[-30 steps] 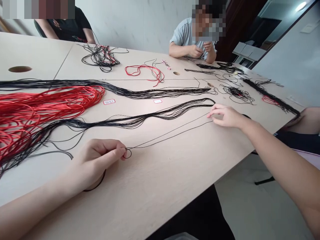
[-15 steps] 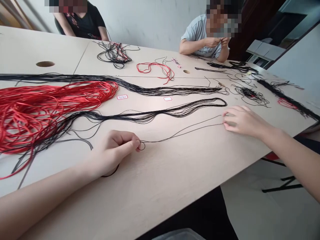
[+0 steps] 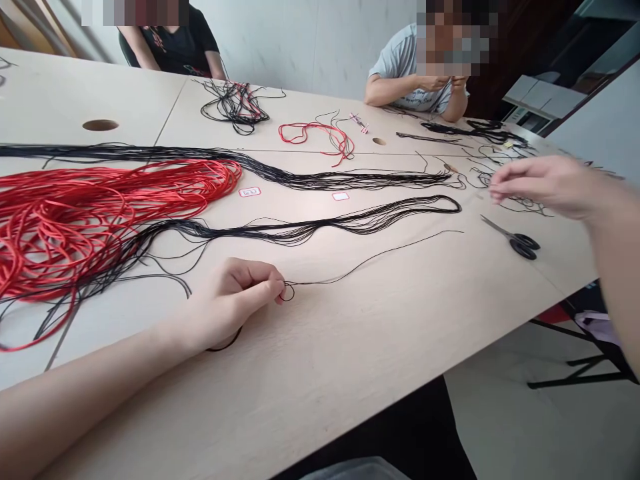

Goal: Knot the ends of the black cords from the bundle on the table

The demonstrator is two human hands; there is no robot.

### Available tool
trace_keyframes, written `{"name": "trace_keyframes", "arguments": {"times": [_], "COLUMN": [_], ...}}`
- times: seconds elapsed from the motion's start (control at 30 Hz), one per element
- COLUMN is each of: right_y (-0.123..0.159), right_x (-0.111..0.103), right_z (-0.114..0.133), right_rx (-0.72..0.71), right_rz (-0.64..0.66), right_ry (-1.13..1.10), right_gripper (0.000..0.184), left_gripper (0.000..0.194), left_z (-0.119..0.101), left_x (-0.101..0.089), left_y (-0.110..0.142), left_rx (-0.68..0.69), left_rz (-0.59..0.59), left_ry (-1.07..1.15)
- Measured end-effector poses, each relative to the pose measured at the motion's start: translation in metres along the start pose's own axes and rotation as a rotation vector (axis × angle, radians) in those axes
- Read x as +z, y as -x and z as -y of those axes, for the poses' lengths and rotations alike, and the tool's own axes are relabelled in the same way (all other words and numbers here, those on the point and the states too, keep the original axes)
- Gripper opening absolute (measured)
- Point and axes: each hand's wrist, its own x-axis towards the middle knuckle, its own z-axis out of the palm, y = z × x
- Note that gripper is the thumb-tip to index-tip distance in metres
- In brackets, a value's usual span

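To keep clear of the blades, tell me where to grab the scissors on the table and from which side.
Grip the black finger loops of the scissors from the right, near the table edge: they lie flat at that end, and the blades point away leftward.

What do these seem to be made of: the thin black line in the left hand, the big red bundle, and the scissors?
The thin black strand in the left hand looks like matte plastic-coated wire or cord; its fine curves suggest flexibility, but no core shows. The red bundle has a slight shine, probably plastic insulation. The scissors seem to have grey metal blades and black plastic handles.
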Motion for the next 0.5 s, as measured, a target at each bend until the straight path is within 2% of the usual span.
{"name": "trace_keyframes", "arguments": {"times": [0.07, 0.2, 0.27, 0.33, 0.43, 0.5], "right_y": [-0.001, 0.006, 0.011, 0.015, 0.023, 0.032], "right_x": [0.026, 0.062, 0.068, 0.071, 0.074, 0.074], "right_z": [0.016, 0.026, 0.025, 0.023, 0.022, 0.026], "right_rx": [0.011, -0.17, -0.194, -0.201, -0.206, -0.196], "right_rz": [0.045, 0.348, 0.398, 0.388, 0.37, 0.401], "right_ry": [-0.146, -0.072, -0.032, -0.01, -0.039, -0.095], "right_gripper": [0.028, 0.049, 0.048, 0.042, 0.033, 0.026], "left_gripper": [0.028, 0.029, 0.028, 0.028, 0.026, 0.025], "left_z": [-0.001, -0.001, -0.001, 0.0, -0.001, -0.002], "left_x": [0.001, 0.003, 0.004, 0.005, 0.006, 0.008], "left_y": [0.0, 0.0, 0.0, 0.0, 0.0, 0.0], "left_rx": [-0.007, -0.014, -0.017, -0.017, -0.013, -0.009], "left_rz": [-0.028, -0.05, -0.056, -0.068, -0.073, -0.075], "left_ry": [0.009, 0.008, 0.01, 0.02, 0.047, 0.062]}}
